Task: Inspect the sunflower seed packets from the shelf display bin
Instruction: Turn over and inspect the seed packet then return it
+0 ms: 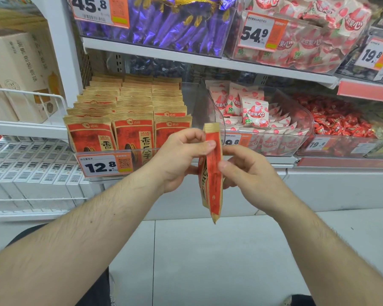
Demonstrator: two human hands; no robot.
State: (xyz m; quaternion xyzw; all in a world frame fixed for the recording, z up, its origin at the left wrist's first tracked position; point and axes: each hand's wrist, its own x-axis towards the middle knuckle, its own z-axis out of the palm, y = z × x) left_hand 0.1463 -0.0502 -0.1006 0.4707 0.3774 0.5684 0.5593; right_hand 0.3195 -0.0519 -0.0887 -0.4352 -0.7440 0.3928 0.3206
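Head view shows a red and kraft-brown paper sunflower seed packet (213, 173) held edge-on in the air in front of the shelving, its top seam up and its bottom corner pointing at the pale tiled floor (208, 261). The left hand (181, 160) pinches the packet's upper edge between thumb and curled fingers. The right hand (248, 171) grips its right side lower down, thumb on the near face. Both hands are clamped on the same packet, close together.

Just behind and to the left, the clear plastic display bin (102, 151) holds three upright rows of matching packets (128, 115), with a white and orange price tag reading 12.8 (104, 165) on its front lip. To the right sits a clear bin of white and pink strawberry sweets (252, 111), its curved wall close behind the held packet's top. Below the hands the floor lies open.
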